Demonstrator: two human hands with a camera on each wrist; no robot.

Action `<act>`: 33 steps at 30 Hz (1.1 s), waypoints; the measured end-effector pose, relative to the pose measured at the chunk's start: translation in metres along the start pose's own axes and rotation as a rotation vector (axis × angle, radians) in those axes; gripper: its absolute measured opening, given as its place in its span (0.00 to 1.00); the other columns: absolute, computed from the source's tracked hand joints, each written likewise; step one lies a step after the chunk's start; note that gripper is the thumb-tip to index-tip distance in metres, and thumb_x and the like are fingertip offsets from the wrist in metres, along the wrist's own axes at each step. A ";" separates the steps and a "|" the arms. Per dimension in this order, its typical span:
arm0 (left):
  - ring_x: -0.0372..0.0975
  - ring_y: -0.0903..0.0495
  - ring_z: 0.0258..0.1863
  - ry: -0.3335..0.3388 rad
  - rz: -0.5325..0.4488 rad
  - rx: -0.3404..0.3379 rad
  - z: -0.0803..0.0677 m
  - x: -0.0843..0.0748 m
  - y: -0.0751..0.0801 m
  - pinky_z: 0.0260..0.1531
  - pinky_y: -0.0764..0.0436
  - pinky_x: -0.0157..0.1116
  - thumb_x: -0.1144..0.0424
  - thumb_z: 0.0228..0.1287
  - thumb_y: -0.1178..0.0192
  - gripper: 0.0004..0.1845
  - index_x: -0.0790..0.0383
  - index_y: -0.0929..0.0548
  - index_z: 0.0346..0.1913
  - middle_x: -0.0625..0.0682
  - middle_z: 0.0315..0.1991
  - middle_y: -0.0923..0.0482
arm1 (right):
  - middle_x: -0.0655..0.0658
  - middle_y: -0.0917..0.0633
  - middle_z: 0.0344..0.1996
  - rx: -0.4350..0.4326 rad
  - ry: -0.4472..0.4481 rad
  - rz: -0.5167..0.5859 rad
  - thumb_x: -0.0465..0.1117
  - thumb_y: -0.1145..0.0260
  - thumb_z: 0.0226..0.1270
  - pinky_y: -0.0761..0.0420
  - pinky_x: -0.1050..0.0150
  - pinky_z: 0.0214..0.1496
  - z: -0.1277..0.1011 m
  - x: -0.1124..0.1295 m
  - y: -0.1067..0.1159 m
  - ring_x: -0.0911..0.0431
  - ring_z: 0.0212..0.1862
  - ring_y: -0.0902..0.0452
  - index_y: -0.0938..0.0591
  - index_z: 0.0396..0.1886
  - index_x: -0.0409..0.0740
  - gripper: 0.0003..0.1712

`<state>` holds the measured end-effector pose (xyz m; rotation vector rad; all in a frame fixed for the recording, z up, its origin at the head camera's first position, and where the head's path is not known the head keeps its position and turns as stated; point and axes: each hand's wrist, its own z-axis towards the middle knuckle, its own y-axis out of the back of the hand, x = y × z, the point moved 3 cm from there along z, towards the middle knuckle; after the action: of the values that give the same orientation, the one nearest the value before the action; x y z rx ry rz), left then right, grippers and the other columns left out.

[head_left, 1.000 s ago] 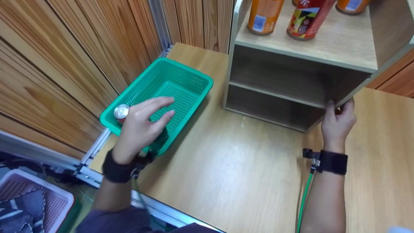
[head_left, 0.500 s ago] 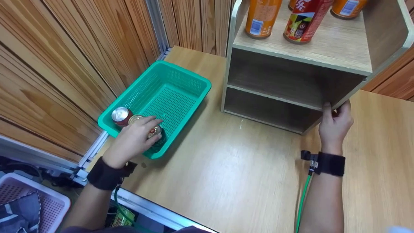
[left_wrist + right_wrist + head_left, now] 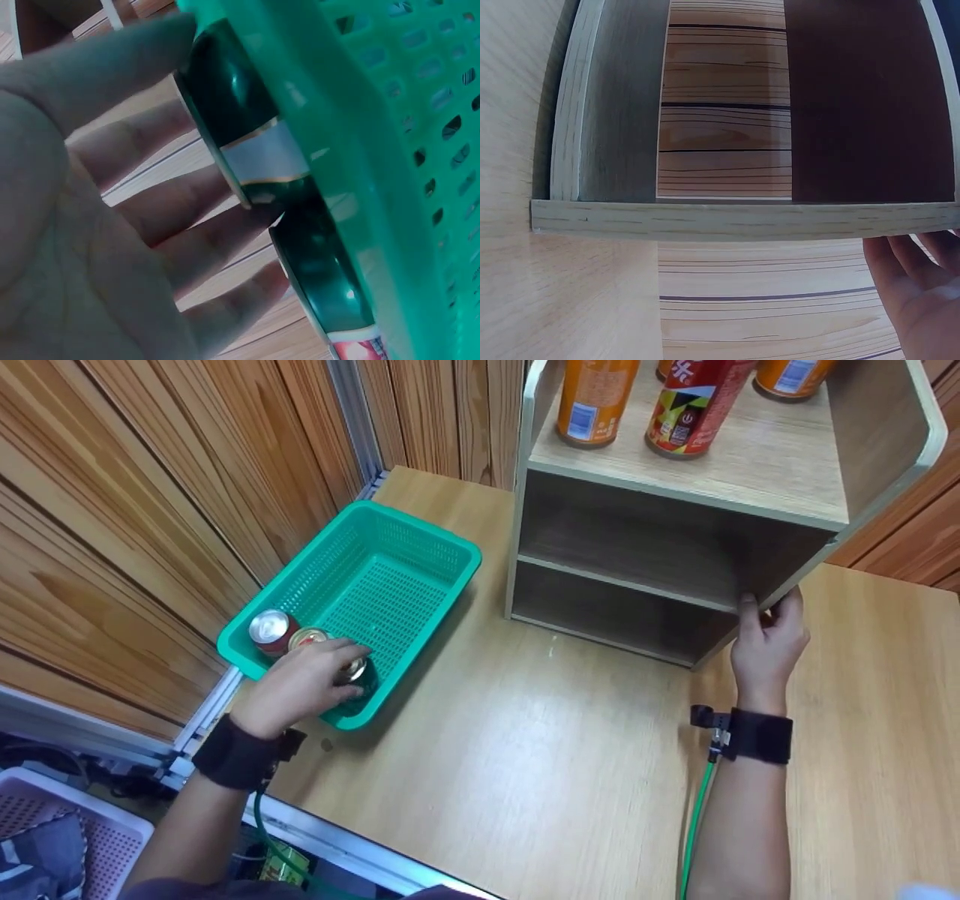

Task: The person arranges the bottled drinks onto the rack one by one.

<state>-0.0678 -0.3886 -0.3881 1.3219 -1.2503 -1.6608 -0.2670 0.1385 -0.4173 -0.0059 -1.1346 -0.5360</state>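
Note:
In the head view my left hand (image 3: 300,686) reaches into the near end of a green plastic basket (image 3: 442,604). Its thumb and fingers are around the top of a dark green drink can (image 3: 354,670). The left wrist view shows this can (image 3: 236,90) between thumb and fingers, its grip partly hidden. Beside it stand a gold-topped can (image 3: 307,636) and a dark red can (image 3: 271,631). My right hand (image 3: 769,652) grips the right side panel of a small wooden shelf unit (image 3: 686,502), thumb inside, other fingers outside.
Orange cans (image 3: 596,405) and a red can (image 3: 694,416) stand on the unit's top board. Wood-panelled walls (image 3: 135,510) border the table (image 3: 510,765). Down left is a pink basket (image 3: 112,825) with cloth in it. Green cables (image 3: 697,825) trail from both wrists.
My left hand has come down onto the dark green can, its fingers drawing in around it. The right hand keeps its hold on the shelf unit. The head view has shifted slightly.

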 end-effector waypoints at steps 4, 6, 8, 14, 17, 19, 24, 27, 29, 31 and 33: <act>0.41 0.29 0.46 -0.013 0.034 0.029 0.004 0.002 -0.003 0.40 0.25 0.43 0.56 0.47 0.32 0.29 0.55 0.26 0.56 0.51 0.48 0.26 | 0.50 0.24 0.52 0.001 0.008 0.009 0.40 0.42 0.62 0.27 0.61 0.51 0.000 -0.001 0.000 0.59 0.52 0.29 0.30 0.58 0.57 0.23; 0.43 0.29 0.45 -0.011 0.059 0.042 0.006 0.002 -0.005 0.38 0.25 0.42 0.59 0.45 0.31 0.31 0.55 0.26 0.56 0.52 0.49 0.27 | 0.50 0.24 0.51 -0.001 0.029 0.020 0.40 0.42 0.62 0.27 0.61 0.51 0.000 -0.001 0.000 0.58 0.51 0.29 0.30 0.58 0.57 0.23; 0.43 0.30 0.44 -0.006 0.075 0.054 0.007 0.003 -0.007 0.38 0.27 0.42 0.60 0.42 0.30 0.32 0.54 0.26 0.56 0.53 0.49 0.27 | 0.50 0.24 0.51 0.000 0.049 0.030 0.40 0.42 0.62 0.27 0.61 0.50 0.000 0.000 0.000 0.58 0.51 0.29 0.29 0.58 0.56 0.23; 0.40 0.31 0.39 -0.029 0.080 0.050 0.008 0.003 -0.007 0.35 0.32 0.39 0.62 0.41 0.29 0.29 0.54 0.23 0.53 0.50 0.44 0.24 | 0.50 0.26 0.53 0.024 0.052 0.054 0.39 0.42 0.62 0.29 0.60 0.53 -0.001 0.004 -0.001 0.58 0.54 0.30 0.30 0.59 0.56 0.24; 0.39 0.31 0.36 -0.065 0.095 0.033 0.008 0.002 -0.006 0.37 0.33 0.41 0.62 0.41 0.29 0.27 0.54 0.21 0.50 0.49 0.41 0.23 | 0.51 0.26 0.54 0.033 0.040 0.040 0.39 0.43 0.63 0.29 0.59 0.53 -0.002 0.005 0.000 0.58 0.54 0.31 0.31 0.60 0.57 0.24; 0.39 0.31 0.36 -0.083 0.110 0.017 0.008 0.001 -0.006 0.40 0.35 0.43 0.62 0.41 0.30 0.26 0.54 0.20 0.49 0.48 0.40 0.22 | 0.51 0.26 0.54 0.038 0.032 0.033 0.40 0.43 0.63 0.29 0.59 0.53 -0.002 0.005 0.000 0.58 0.54 0.31 0.32 0.60 0.57 0.24; 0.37 0.29 0.34 -0.097 0.117 -0.022 0.009 -0.001 0.001 0.39 0.34 0.42 0.61 0.42 0.32 0.23 0.55 0.19 0.47 0.47 0.37 0.21 | 0.51 0.26 0.54 0.039 0.014 0.028 0.40 0.43 0.63 0.29 0.60 0.54 0.000 0.001 -0.001 0.58 0.54 0.31 0.31 0.59 0.57 0.24; 0.38 0.28 0.38 -0.086 0.099 -0.028 0.010 -0.004 0.012 0.48 0.35 0.48 0.61 0.43 0.33 0.23 0.55 0.20 0.48 0.47 0.39 0.22 | 0.51 0.26 0.54 0.039 0.015 0.030 0.40 0.43 0.63 0.29 0.60 0.54 0.000 0.001 0.000 0.58 0.54 0.31 0.31 0.59 0.57 0.24; 0.40 0.27 0.41 -0.079 0.083 -0.025 0.011 -0.006 0.020 0.54 0.41 0.54 0.60 0.44 0.32 0.24 0.55 0.20 0.49 0.48 0.41 0.22 | 0.51 0.26 0.54 0.032 0.022 0.028 0.41 0.43 0.63 0.29 0.60 0.53 -0.001 0.001 0.000 0.59 0.54 0.31 0.31 0.59 0.57 0.24; 0.40 0.27 0.43 -0.077 0.082 -0.019 0.013 -0.008 0.028 0.56 0.49 0.59 0.60 0.44 0.33 0.25 0.55 0.21 0.50 0.49 0.42 0.23 | 0.51 0.26 0.54 0.025 0.033 0.028 0.41 0.43 0.63 0.29 0.60 0.53 -0.001 0.002 0.000 0.59 0.54 0.31 0.31 0.59 0.57 0.23; 0.40 0.27 0.43 -0.077 0.085 -0.018 0.015 -0.011 0.037 0.57 0.50 0.59 0.60 0.44 0.33 0.25 0.55 0.22 0.51 0.49 0.42 0.23 | 0.51 0.25 0.53 0.016 0.040 0.029 0.41 0.43 0.62 0.28 0.60 0.52 -0.001 0.002 0.000 0.59 0.53 0.30 0.30 0.58 0.57 0.23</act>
<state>-0.0814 -0.3863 -0.3489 1.1874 -1.3144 -1.6739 -0.2652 0.1372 -0.4162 0.0020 -1.0981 -0.4988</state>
